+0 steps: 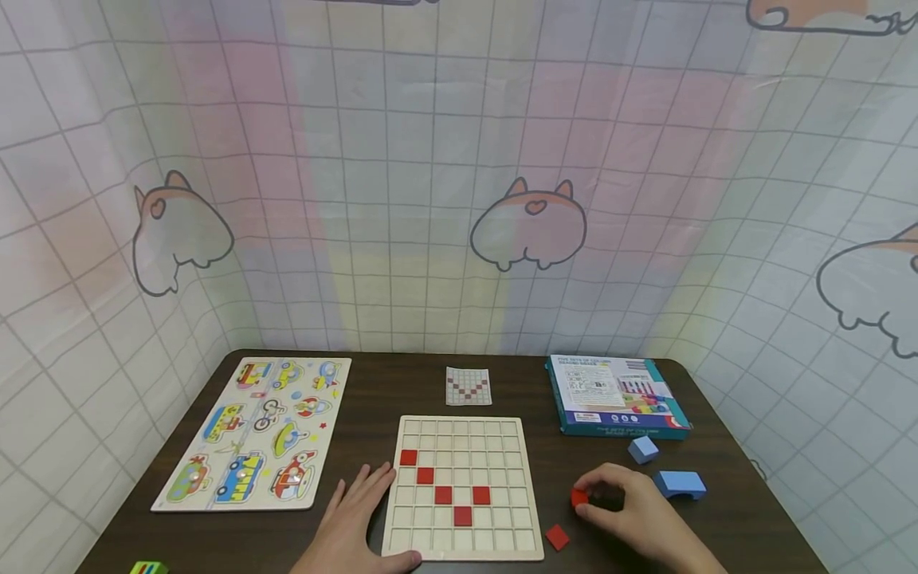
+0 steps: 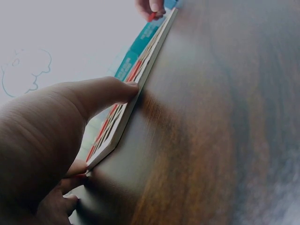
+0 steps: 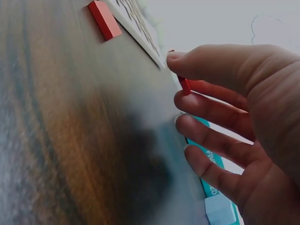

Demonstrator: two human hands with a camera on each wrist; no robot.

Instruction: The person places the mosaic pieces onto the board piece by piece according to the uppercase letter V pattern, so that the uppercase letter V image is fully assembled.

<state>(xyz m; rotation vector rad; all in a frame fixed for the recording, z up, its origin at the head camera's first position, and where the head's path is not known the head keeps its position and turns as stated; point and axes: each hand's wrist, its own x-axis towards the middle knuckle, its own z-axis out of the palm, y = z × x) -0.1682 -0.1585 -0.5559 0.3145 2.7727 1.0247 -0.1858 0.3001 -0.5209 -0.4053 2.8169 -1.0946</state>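
A pale wooden grid board point(image 1: 495, 538) lies on the dark table, with several red square tiles point(image 1: 462, 516) set in its cells in a V-like line. My left hand point(image 1: 351, 522) rests at the board's near left corner, straight fingers along the left edge and thumb on the near edge. To the right of the board, my right hand point(image 1: 631, 506) pinches a red tile point(image 3: 184, 85) between thumb and index finger. Another red tile point(image 1: 557, 537) lies on the table between that hand and the board. Behind the board sits a small card point(image 1: 468, 387) printed with a red V pattern.
A vehicle picture puzzle point(image 1: 319, 434) lies at the left, and a flat teal box point(image 1: 617, 397) at the back right. Near the right hand stand a blue cube point(image 1: 643, 450) and a blue arch block point(image 1: 680, 484). A striped green block point(image 1: 149, 568) is at the near left edge.
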